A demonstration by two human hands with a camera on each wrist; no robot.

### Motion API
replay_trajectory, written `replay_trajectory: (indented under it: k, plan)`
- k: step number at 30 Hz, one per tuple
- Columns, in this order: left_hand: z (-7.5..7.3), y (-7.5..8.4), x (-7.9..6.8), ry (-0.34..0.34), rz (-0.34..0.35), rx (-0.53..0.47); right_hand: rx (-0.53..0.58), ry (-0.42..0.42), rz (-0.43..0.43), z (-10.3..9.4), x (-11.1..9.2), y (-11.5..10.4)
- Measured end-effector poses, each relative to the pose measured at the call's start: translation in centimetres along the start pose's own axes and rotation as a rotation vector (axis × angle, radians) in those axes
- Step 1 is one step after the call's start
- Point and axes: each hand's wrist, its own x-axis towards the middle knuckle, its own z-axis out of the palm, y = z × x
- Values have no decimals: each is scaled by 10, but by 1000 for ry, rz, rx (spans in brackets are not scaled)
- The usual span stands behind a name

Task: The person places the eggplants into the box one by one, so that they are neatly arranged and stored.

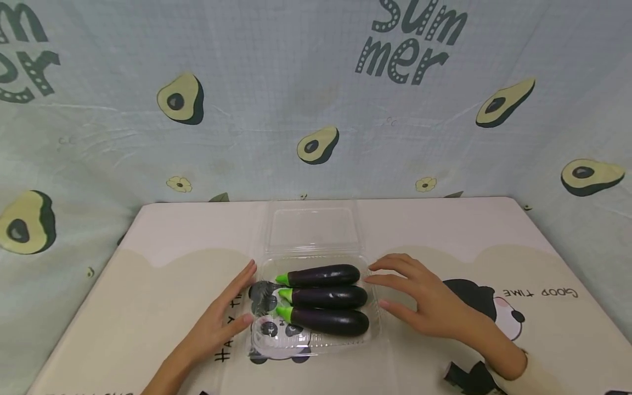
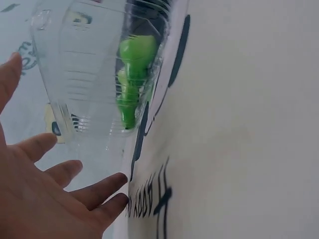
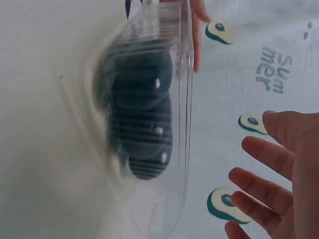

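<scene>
Three dark purple eggplants with green stem ends lie side by side in a clear plastic box: the far eggplant (image 1: 326, 275), the middle eggplant (image 1: 331, 297) and the near eggplant (image 1: 331, 321). The box (image 1: 340, 346) sits on the table with its hinged lid (image 1: 313, 227) laid back, away from me. At the box's left side is my left hand (image 1: 219, 318), fingers extended and holding nothing. My right hand (image 1: 419, 299) hovers by the right rim, fingers spread and loosely bent, with nothing in them. In the left wrist view, green stem ends (image 2: 137, 52) show through the box wall.
A pale printed mat covers the table (image 1: 168, 307), with a cartoon dog (image 1: 508, 318) and lettering at the right. Behind the table hangs a light curtain (image 1: 257, 82) printed with avocados and words. A dark object (image 1: 617, 392) shows at the lower right corner.
</scene>
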Motion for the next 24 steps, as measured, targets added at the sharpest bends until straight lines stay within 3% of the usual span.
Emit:
replay_trajectory:
  k: [5, 9, 17, 24]
  plan:
    - [-10, 8, 0, -5, -1, 101, -48, 6, 57, -12, -11, 5]
    - [-21, 10, 0, 17, 39, 158, -88, -27, 121, -23, -19, 9]
    - [-42, 16, -3, 73, 37, 381, -187, 32, 90, -35, -27, 22]
    - [-57, 16, -10, 79, 13, 547, -269, -25, 156, -44, -40, 30]
